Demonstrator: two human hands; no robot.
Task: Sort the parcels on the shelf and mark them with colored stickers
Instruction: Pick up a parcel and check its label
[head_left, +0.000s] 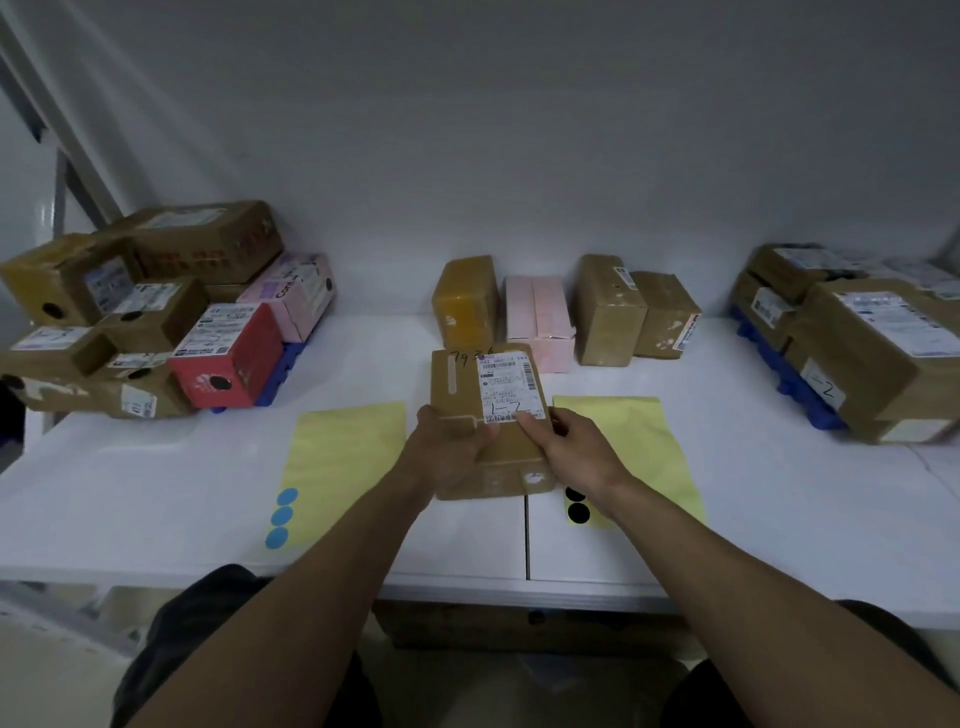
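Both hands held one brown parcel (488, 415) just above the white shelf (779, 493), between the two yellow sheets: the left hand (447, 447) gripped its near left corner, thumb on top, and the right hand (576, 441) closed on the right edge, a fingertip on the white label (506, 387). The parcel was a flat cardboard box, taped, with a handwritten number on its lid and a pen mark on the label. The step looked like reading that mark to choose a pile, so the label was best kept facing up and uncovered, the fingertip slid clear of the writing. The left sheet (337, 457) carried round blue stickers (280, 517); the right sheet (639, 447) carried black stickers (577, 512), partly hidden by the wrist. Four small upright boxes (561, 312), tan and pink, waited at the back; taped cartons lay heaped on the left pile (156, 312) and the right pile (857, 338).
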